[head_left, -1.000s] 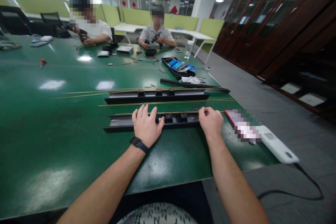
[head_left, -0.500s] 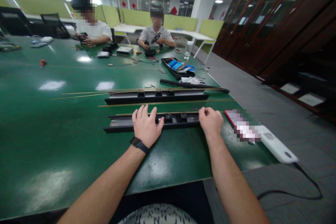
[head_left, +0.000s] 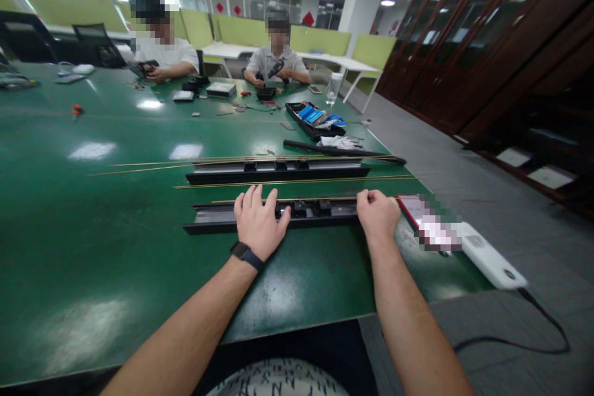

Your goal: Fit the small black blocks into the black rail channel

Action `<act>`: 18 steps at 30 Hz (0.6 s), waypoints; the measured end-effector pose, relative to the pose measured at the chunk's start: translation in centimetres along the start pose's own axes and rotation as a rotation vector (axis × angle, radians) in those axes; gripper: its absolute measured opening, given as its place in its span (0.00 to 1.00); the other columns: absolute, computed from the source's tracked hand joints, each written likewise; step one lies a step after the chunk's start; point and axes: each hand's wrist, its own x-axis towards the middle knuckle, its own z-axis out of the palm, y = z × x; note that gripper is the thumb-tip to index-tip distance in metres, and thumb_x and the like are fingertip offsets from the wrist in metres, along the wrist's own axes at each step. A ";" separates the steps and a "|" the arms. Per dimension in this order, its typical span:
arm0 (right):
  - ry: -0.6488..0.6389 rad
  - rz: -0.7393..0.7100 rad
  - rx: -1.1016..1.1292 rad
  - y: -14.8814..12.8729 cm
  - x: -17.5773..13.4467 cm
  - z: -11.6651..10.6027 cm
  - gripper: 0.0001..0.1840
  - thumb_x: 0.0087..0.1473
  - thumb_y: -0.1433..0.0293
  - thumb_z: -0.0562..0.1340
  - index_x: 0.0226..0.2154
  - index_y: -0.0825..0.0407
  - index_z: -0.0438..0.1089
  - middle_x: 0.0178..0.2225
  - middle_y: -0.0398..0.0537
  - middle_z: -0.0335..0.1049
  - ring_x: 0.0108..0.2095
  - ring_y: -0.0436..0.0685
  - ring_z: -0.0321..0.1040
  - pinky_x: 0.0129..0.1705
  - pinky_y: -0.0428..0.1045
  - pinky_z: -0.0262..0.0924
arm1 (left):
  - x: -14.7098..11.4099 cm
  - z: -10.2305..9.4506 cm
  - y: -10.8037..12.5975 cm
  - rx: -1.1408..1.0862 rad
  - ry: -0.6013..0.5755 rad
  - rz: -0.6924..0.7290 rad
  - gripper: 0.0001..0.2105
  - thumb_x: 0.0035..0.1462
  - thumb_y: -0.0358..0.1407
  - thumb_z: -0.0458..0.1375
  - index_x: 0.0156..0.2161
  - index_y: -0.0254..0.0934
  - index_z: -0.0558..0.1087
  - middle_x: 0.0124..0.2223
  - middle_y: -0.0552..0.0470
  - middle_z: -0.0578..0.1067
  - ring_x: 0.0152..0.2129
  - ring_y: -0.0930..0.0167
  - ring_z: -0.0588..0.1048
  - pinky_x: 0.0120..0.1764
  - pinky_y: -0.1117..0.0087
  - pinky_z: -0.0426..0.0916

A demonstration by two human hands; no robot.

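Dark watch [head_left: 247,255] with a squarish face on my left wrist [head_left: 255,244], my pale top [head_left: 278,378] with black letter-like marks

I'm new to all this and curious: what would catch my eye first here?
Probably the left hand, spread over the nearer black rail, and the right hand by that rail's right end, pinching a thin golden rod. Beyond, a similar rail lies on the shiny green table.

1 head-worn camera looks forward and down.
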 end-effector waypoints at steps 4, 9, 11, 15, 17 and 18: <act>-0.013 0.011 -0.001 0.0 0.1 0.0 0.19 0.62 0.61 0.58 0.29 0.51 0.81 0.26 0.51 0.74 0.31 0.58 0.57 0.38 0.52 0.48 | 0.0 -0.1 0.0 -0.007 -0.001 -0.002 0.23 0.66 0.48 0.58 0.59 0.38 0.78 0.64 0.33 0.73 0.66 0.50 0.67 0.68 0.44 0.55; -0.011 0.024 0.000 0.0 0.0 0.0 0.19 0.62 0.61 0.58 0.30 0.51 0.81 0.26 0.51 0.74 0.31 0.59 0.58 0.38 0.52 0.48 | 0.0 -0.1 0.1 -0.022 0.000 -0.003 0.22 0.66 0.47 0.58 0.59 0.37 0.78 0.64 0.33 0.73 0.66 0.50 0.67 0.68 0.44 0.55; -0.014 0.028 0.002 -0.1 0.0 0.1 0.19 0.63 0.61 0.58 0.30 0.51 0.81 0.26 0.52 0.74 0.32 0.59 0.58 0.38 0.52 0.48 | 0.0 -0.1 0.1 -0.024 0.001 -0.002 0.23 0.66 0.48 0.58 0.59 0.37 0.78 0.64 0.33 0.73 0.66 0.50 0.67 0.68 0.44 0.55; -0.024 0.016 0.014 -0.1 0.0 0.0 0.19 0.63 0.61 0.58 0.30 0.51 0.81 0.26 0.51 0.74 0.31 0.59 0.58 0.38 0.52 0.47 | 0.0 -0.2 0.1 -0.034 0.001 -0.005 0.23 0.66 0.48 0.58 0.59 0.38 0.78 0.64 0.33 0.73 0.66 0.50 0.67 0.68 0.44 0.55; -0.025 0.008 0.017 -0.1 -0.1 0.0 0.19 0.63 0.61 0.58 0.30 0.51 0.80 0.26 0.51 0.74 0.31 0.58 0.58 0.38 0.52 0.47 | 0.0 -0.2 0.1 -0.046 -0.002 -0.007 0.23 0.66 0.49 0.58 0.59 0.38 0.78 0.64 0.33 0.73 0.66 0.50 0.67 0.68 0.43 0.54; -0.025 0.004 0.017 -0.1 -0.1 0.0 0.19 0.63 0.61 0.58 0.30 0.51 0.80 0.26 0.51 0.74 0.31 0.58 0.58 0.38 0.52 0.47 | 0.0 -0.2 0.1 -0.054 -0.004 -0.009 0.24 0.65 0.49 0.59 0.59 0.38 0.78 0.64 0.33 0.73 0.66 0.49 0.66 0.68 0.43 0.54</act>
